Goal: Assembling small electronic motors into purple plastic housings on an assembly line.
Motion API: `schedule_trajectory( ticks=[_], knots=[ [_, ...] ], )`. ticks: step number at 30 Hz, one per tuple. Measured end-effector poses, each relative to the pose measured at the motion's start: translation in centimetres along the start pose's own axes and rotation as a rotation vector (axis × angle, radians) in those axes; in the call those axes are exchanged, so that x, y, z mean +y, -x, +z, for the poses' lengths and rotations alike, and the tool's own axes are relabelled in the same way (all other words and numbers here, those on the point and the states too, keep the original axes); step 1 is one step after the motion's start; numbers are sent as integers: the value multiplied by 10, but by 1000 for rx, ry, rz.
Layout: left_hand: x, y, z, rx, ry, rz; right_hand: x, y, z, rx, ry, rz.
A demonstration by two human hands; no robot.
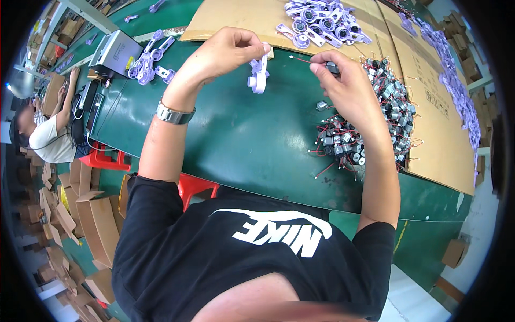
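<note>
My left hand (228,53) pinches the top end of a light purple plastic part (258,78), which hangs down over the green table. Between the fingers and thumb of my right hand (346,86) is a small silver motor (332,68), partly hidden. Its thin red wire reaches leftward, ending in a white plug short of the purple part. A heap of similar motors (343,140) with red wires lies under and beside my right forearm. Beyond my hands, a pile of purple plastic parts (324,24) rests on cardboard.
A cardboard sheet (429,107) covers the table's right side, with a row of purple parts (456,91) along it. More purple parts (144,67) lie beside a grey box-shaped device (115,52). Another person (53,134) sits at the left. Red stools (196,189) stand below the table edge.
</note>
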State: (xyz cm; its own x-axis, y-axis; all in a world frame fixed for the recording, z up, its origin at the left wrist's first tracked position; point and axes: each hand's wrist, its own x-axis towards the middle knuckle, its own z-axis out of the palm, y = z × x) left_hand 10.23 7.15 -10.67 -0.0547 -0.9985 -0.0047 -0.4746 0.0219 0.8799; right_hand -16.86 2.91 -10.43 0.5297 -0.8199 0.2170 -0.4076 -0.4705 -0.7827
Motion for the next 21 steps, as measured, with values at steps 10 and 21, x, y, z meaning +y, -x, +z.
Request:
schedule_trajectory(
  ticks=[10,21],
  knots=[
    [23,-41,28,233,463,69,-20,-2,-7,288,100,-126],
    [28,-32,48,165,780,103,-5,-11,16,236,-571,27]
  ],
)
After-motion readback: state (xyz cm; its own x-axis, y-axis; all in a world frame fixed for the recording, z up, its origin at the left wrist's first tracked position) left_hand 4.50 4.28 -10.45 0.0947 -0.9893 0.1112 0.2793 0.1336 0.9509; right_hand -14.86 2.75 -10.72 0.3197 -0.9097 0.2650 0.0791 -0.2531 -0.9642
